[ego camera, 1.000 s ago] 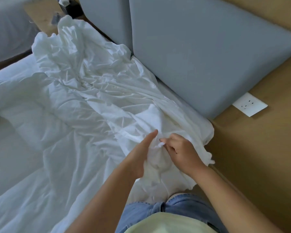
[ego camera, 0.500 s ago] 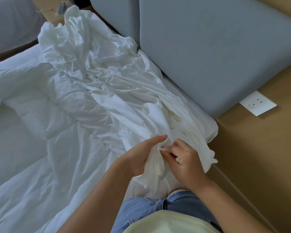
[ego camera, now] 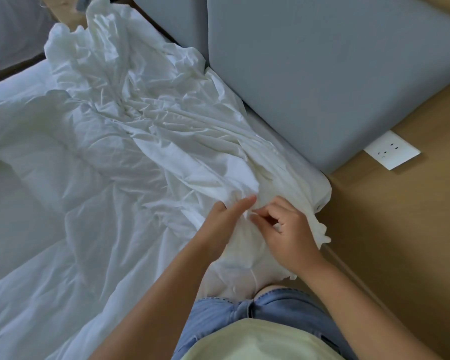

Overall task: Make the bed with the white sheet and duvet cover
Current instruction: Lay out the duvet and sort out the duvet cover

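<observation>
Two hands meet at the bed's [ego camera: 305, 166] near corner: your left hand [ego camera: 220, 227] grips and your right hand [ego camera: 291, 237] pinches the bunched duvet cover [ego camera: 166, 131], which stretches away along the headboard [ego camera: 322, 74] edge.

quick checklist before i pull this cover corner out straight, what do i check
1. Grip of the right hand: pinches the duvet cover, ok.
2. Grip of the left hand: holds the same bunch beside it, ok.
3. True corner of the cover found: cannot tell, the cloth is bunched there.
4. Cover lying flat: not ok, it is crumpled in a ridge along the headboard.
5. Cloth apart from the wall socket: ok.
</observation>
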{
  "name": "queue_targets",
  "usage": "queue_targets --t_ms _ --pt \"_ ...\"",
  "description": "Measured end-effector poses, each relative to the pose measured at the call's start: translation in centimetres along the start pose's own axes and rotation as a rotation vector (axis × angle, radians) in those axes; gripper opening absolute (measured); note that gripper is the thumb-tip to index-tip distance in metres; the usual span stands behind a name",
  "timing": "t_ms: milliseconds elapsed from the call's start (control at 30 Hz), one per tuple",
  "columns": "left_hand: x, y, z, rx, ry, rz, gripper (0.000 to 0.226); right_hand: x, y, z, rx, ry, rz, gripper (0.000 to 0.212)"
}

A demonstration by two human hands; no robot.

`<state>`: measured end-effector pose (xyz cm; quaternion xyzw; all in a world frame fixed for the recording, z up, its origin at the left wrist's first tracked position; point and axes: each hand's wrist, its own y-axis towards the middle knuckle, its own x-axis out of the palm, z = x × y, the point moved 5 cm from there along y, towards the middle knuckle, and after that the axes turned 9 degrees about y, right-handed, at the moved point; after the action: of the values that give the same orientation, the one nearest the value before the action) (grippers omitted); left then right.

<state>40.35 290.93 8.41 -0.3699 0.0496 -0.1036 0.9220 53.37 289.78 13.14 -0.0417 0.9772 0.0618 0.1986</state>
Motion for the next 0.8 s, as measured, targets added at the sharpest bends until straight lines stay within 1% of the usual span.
queue_targets --t_ms 33,67,100,167,200,233,267,300,367,400,500,533,567,600,633,667,733,767,800 --pt "0.2 0.2 0.2 -0.010 -0.077 -0.028 0.098 0.4 -0.1 0.0 0.016 0.020 -0.016 0.009" --pt "0.6 0.2 0.1 -0.027 -0.102 -0.085 0.095 0.6 -0.2 0.1 0.028 0.035 -0.016 0.010" --pt "1.0 0.0 0.0 -0.046 -0.088 -0.161 0.089 0.6 -0.2 0.0 0.037 0.044 -0.001 0.012" --pt "1.9 -0.3 -0.5 -0.093 -0.038 -0.326 0.070 0.1 -0.1 0.0 0.047 0.059 0.063 0.014" --pt "2.3 -0.4 -0.8 -0.129 -0.043 -0.418 0.072 -0.2 -0.2 -0.1 0.046 0.065 0.100 0.014" --pt "2.4 -0.4 -1.2 -0.181 -0.038 -0.464 0.082 -0.3 -0.2 -0.2 0.047 0.069 0.126 0.015" --pt "2.4 -0.2 -1.6 -0.232 0.006 -0.460 0.091 -0.1 -0.3 -0.2 0.054 0.077 0.131 0.017" --pt "2.3 0.1 -1.7 -0.264 0.063 -0.441 0.095 0.2 -0.5 -0.2 0.071 0.090 0.115 0.019" --pt "2.1 0.5 -1.8 -0.293 0.201 -0.389 0.090 1.0 -1.0 0.0 0.106 0.111 0.065 0.023" --pt "2.0 0.6 -1.8 -0.307 0.231 -0.376 0.086 1.3 -1.4 0.2 0.113 0.112 0.035 0.022" --pt "1.3 0.8 -0.8 -0.358 0.114 -0.321 0.064 3.0 -2.5 0.5 0.109 0.111 -0.148 0.016" --pt "1.1 0.9 -0.3 -0.351 0.078 -0.310 0.053 3.5 -2.7 0.4 0.100 0.125 -0.211 0.014" --pt "1.0 1.0 0.3 -0.324 0.071 -0.275 0.036 3.6 -2.6 0.2 0.091 0.140 -0.248 0.012" --pt "0.9 1.2 1.0 -0.270 0.069 -0.198 0.018 3.5 -2.2 -0.1 0.076 0.149 -0.252 0.010" --pt "0.7 1.4 1.7 -0.206 0.040 -0.111 0.008 3.0 -1.5 -0.5 0.056 0.154 -0.230 0.007" --pt "0.5 1.6 2.2 -0.155 -0.031 -0.038 0.005 2.3 -0.8 -0.8 0.030 0.152 -0.194 0.004" --pt "0.3 1.9 2.8 -0.116 -0.233 0.044 0.010 1.2 0.2 -1.6 -0.040 0.128 -0.118 0.006" --pt "0.2 2.1 2.9 -0.115 -0.328 0.037 0.015 0.7 0.5 -1.7 -0.055 0.124 -0.072 0.011" --pt "0.4 2.2 2.9 -0.124 -0.407 -0.007 0.023 0.3 0.7 -1.5 -0.028 0.132 -0.015 0.017"
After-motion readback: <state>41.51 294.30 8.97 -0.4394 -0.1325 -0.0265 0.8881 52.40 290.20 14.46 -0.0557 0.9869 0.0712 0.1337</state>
